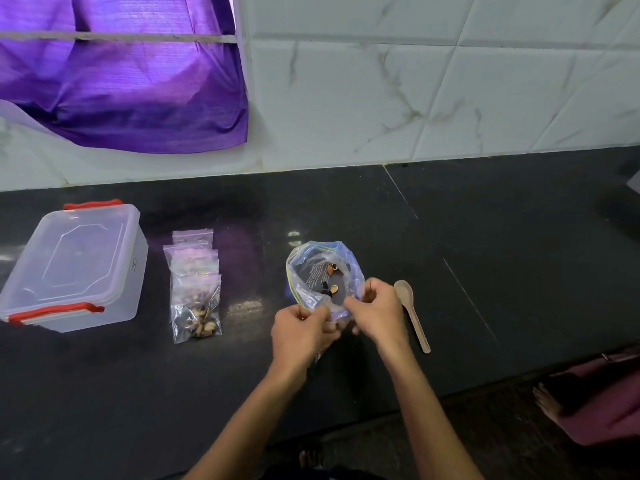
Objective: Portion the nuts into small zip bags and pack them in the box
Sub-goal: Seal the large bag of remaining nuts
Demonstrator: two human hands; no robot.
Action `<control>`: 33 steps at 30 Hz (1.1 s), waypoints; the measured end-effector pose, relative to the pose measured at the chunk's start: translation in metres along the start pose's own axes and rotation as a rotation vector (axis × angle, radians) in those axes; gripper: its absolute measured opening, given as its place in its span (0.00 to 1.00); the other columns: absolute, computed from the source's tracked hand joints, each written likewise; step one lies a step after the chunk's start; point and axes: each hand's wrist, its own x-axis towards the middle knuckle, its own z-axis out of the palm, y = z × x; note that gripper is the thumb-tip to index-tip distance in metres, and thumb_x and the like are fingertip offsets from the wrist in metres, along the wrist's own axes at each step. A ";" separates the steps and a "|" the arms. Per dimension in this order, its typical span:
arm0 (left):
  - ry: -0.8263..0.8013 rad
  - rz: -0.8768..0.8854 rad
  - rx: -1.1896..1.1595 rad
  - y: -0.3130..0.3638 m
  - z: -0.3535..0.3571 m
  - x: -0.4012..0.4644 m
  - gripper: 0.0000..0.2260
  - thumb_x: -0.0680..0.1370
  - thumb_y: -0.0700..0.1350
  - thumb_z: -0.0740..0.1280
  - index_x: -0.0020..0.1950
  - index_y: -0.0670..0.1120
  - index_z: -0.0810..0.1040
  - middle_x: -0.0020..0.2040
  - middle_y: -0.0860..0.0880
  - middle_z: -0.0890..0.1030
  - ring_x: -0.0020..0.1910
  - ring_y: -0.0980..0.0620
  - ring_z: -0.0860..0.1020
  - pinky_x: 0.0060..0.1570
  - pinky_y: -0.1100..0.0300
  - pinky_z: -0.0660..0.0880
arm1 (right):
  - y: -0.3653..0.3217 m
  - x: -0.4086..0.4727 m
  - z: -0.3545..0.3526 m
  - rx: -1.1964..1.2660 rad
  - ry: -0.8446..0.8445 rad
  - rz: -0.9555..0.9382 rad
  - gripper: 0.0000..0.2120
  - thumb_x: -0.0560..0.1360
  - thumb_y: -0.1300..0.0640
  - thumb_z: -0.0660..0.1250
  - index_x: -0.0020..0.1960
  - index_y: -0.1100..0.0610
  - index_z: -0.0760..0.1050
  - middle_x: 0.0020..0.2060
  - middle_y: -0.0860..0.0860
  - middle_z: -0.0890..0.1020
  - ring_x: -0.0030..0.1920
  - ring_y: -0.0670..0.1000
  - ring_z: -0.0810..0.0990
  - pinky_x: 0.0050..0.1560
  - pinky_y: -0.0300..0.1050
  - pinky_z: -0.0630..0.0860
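Big zip bag (323, 271) sits at centre of the black counter (485, 254), mouth gaping, only a few nuts (331, 270) left inside. Left hand (301, 329) and right hand (375, 311) both pinch its near rim at 6 o'clock, fingers curled on the plastic; may also be a small bag between them, can't tell.

Handling, my guess: film is thin, floppy, slick, nearly weightless, so it'll collapse or slide if let go. Best held at the stiffer zip strip, both sides. Nuts are hard, light, roll easily.

Around: wooden spoon (414, 313) just beside the right hand at 3 o'clock, could get knocked. Filled small zip bags (195, 289) stacked at 9 o'clock. Clear box (74, 268) w/ red clips further at 9, lid on, needs opening before packing.
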 end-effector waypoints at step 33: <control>0.167 0.702 0.902 0.057 0.011 0.076 0.01 0.79 0.41 0.58 0.48 0.46 0.68 0.45 0.48 0.73 0.42 0.45 0.73 0.40 0.52 0.69 | -0.042 0.073 0.002 -0.434 0.087 -0.445 0.13 0.72 0.66 0.65 0.36 0.53 0.64 0.30 0.47 0.71 0.32 0.49 0.72 0.30 0.42 0.67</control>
